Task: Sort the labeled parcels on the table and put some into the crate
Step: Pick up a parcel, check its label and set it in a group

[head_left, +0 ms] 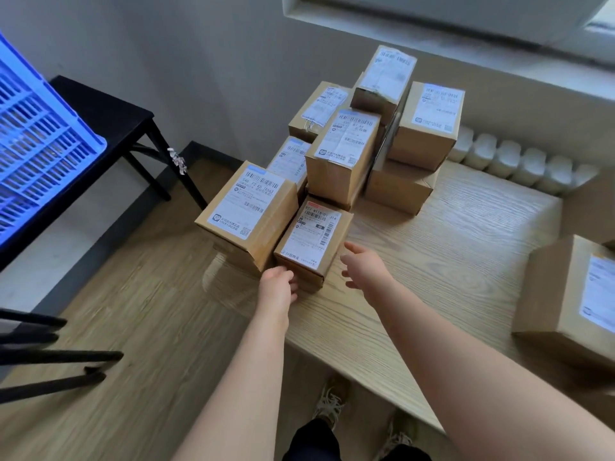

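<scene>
Head view: the left hand [278, 285] sits at the near left corner of the small box [311, 239], fingers bent against its near face. Whether they grip it or only touch cannot be told. The right hand [364, 266] hovers just beside the box's right side, fingers spread wide and holding nothing, with no clear contact. The likely step is a two-handed pickup of this box.

The small box lies label up near the left edge of the table [449, 244]. Its left side touches the big box [248, 209], which stands right at the table's corner. Behind both rises the stack [342, 154] of parcels, some of them tilted. One more parcel [572, 294] lies well apart at the right. The crate [43, 144] waits on a black stand [109, 108] to the left, across a gap of floor.

The main risk looks like the neighbour. If the small box is dragged left or twisted as it rises, it could rub the big box and push it off the corner. Bumping backward could unsettle the tilted stack. A lift begun before the right hand closes in would leave the box held at one corner only, so it might tip and slip. The carry over bare floor to the crate also leaves nothing under the box if the grip fails.
</scene>
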`<state>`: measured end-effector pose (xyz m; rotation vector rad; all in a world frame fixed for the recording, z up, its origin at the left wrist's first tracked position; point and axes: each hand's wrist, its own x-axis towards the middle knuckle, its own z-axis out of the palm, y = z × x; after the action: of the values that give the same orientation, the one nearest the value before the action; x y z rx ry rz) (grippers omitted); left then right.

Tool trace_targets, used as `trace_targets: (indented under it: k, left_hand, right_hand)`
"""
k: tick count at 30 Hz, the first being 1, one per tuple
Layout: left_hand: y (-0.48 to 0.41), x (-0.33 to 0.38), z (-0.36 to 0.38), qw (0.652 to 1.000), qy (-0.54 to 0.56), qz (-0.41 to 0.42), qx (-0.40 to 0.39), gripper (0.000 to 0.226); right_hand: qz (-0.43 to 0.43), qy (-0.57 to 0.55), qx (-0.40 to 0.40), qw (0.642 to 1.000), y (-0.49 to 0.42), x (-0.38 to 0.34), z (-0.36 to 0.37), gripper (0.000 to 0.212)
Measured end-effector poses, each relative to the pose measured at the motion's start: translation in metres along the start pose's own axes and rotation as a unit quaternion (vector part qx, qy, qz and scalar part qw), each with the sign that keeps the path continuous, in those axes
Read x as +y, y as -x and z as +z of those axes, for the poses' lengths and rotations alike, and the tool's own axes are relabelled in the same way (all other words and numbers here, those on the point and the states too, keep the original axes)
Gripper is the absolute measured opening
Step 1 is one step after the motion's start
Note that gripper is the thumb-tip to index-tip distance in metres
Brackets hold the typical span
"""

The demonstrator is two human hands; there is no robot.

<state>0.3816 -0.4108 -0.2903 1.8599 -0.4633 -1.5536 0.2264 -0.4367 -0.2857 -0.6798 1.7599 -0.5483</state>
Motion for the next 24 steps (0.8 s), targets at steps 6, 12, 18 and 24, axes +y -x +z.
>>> trace_targets:
  k: [6,12,18,24]
  left_hand:
    - [0.016,0.015,0.007,0.997,-0.076,0.005,0.024,0.013]
    - [0.049,0.046,0.059,0.990,-0.114,0.061,-0.052,0.013]
    - [0.086,0.057,0.133,0.970,-0.166,0.115,-0.132,0.015]
    - [0.141,0.054,0.228,0.937,-0.210,0.175,-0.220,0.019]
  right_hand:
    - [-0.007,-0.022,0.037,0.999,0.010,0.001,-0.024,0.044]
    - [-0.034,-0.074,0.084,0.993,0.031,0.007,-0.077,0.033]
    - [-0.060,-0.090,0.145,0.983,0.062,0.020,-0.155,0.021]
    - [-0.091,-0.091,0.236,0.963,0.104,0.038,-0.264,0.019]
